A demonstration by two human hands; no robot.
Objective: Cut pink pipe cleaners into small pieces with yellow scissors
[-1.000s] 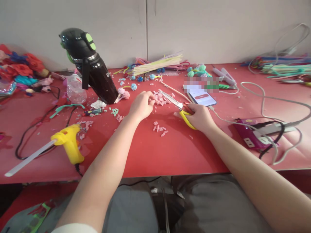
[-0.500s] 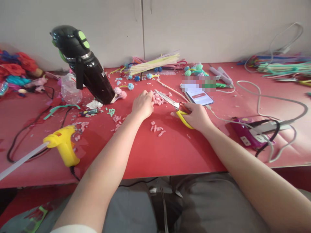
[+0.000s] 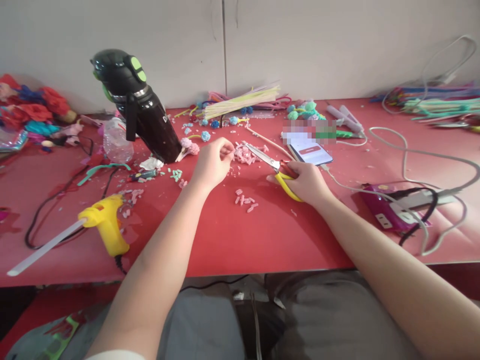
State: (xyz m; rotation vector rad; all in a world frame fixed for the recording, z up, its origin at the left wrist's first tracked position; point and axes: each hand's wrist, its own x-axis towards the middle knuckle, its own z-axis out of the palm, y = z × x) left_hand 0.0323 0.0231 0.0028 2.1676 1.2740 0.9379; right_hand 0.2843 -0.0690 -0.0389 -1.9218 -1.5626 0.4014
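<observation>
My left hand [image 3: 213,162] is just left of a heap of pink cut pieces [image 3: 245,155], its fingers curled toward the thumb. Whatever is between those fingertips, if anything, is too small to make out. Scissors [image 3: 285,186] with yellow and red handles are gripped in my right hand [image 3: 309,182]. Their blades point up and left, with the tips over the edge of the pink heap. Nearer the front lies a smaller group of pink pieces [image 3: 245,200]. A long pale pink stem [image 3: 268,140] lies behind the scissors.
A black bottle [image 3: 152,122] stands behind my left hand. A yellow glue gun [image 3: 107,220] with a glue stick lies front left. Beside my right hand are a phone [image 3: 313,150] and a purple box [image 3: 386,205] with cables. Bundled fuzzy stems [image 3: 243,102] lie along the back.
My left hand has drawn back a little to the left from the pink heap, and its thumb and curled fingers now show. The right hand keeps the scissors in nearly the same place.
</observation>
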